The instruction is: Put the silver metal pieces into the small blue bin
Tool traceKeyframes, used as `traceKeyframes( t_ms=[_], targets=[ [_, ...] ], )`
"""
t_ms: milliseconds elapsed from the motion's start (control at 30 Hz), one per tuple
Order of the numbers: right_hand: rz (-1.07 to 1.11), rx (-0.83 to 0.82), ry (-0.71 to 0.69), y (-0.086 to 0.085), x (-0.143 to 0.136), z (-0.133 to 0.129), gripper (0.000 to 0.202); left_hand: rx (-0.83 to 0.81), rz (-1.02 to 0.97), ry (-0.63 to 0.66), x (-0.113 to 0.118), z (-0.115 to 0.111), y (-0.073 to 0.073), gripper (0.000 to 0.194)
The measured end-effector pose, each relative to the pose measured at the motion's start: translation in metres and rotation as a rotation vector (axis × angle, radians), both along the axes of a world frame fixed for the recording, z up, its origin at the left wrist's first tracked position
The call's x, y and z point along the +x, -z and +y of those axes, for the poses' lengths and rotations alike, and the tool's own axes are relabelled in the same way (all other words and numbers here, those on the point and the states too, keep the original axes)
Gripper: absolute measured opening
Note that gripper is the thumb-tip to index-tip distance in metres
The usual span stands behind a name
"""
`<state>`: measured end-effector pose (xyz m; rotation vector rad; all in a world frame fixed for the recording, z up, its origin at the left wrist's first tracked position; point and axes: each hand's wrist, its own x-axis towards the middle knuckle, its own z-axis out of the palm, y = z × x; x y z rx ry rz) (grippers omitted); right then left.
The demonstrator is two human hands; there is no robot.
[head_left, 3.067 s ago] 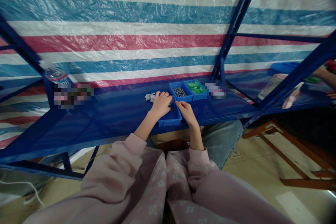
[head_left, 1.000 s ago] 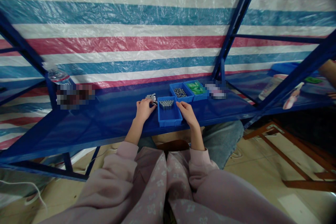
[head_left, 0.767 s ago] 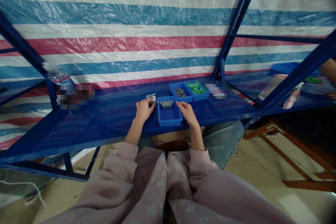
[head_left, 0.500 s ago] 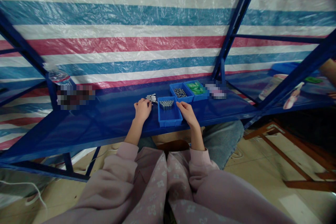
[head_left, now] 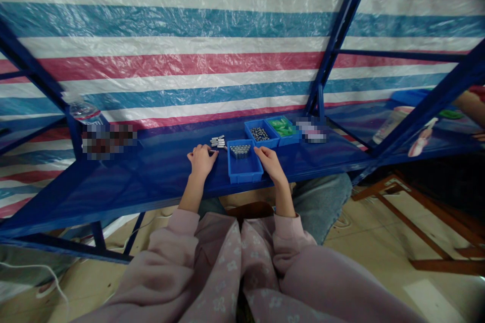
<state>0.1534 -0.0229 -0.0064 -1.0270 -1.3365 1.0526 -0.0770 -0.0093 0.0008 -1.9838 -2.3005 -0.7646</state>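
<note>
Your left hand [head_left: 202,160]: curled, grasp unclear, left of blue bin [head_left: 244,171] | metal pins [head_left: 217,142] loose on shelf, beyond its fingertips | your right hand [head_left: 268,161]: fingers resting on bin's right rim.

Blue tray [head_left: 244,171]: open-top, flat on shelf, silver cyl. pieces [head_left: 240,150] at far end; more loose pieces [head_left: 217,142] just left, prob. metal.

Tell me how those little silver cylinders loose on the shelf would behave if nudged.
The silver cylinders look round and lie on their sides, so they would probably roll. They seem metal, likely stiff. The shelf looks smooth, so probably little stops them.
</note>
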Motion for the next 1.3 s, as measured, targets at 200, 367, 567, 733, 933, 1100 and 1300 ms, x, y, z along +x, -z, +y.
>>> traceKeyframes(
  t_ms=[200, 367, 567, 733, 933, 1100, 1300],
  targets=[
    [0.005, -0.009, 0.004, -0.002, 0.000, -0.002, 0.047, 0.003, -0.044, -0.094, -0.004, 0.000, 0.000, 0.031],
    [0.008, -0.015, -0.003, -0.001, -0.001, -0.001, 0.047, 0.003, -0.064, -0.052, -0.005, 0.001, 0.001, 0.022],
    [0.022, -0.006, -0.002, 0.000, -0.001, 0.000, 0.047, 0.049, -0.199, 0.110, -0.008, 0.005, 0.004, 0.027],
    [0.015, 0.003, -0.001, 0.000, 0.000, 0.000, 0.047, 0.115, -0.243, 0.176, -0.008, 0.005, 0.006, 0.021],
    [0.014, 0.005, -0.003, -0.001, 0.000, -0.001, 0.046, 0.114, -0.242, 0.168, -0.006, 0.001, 0.001, 0.016],
    [-0.001, 0.002, 0.004, -0.003, -0.001, -0.002, 0.046, 0.106, -0.208, 0.090, -0.004, -0.002, -0.003, 0.019],
    [-0.007, 0.004, 0.007, -0.003, 0.000, -0.002, 0.046, 0.094, -0.177, 0.035, -0.002, -0.005, -0.007, 0.020]
  ],
)
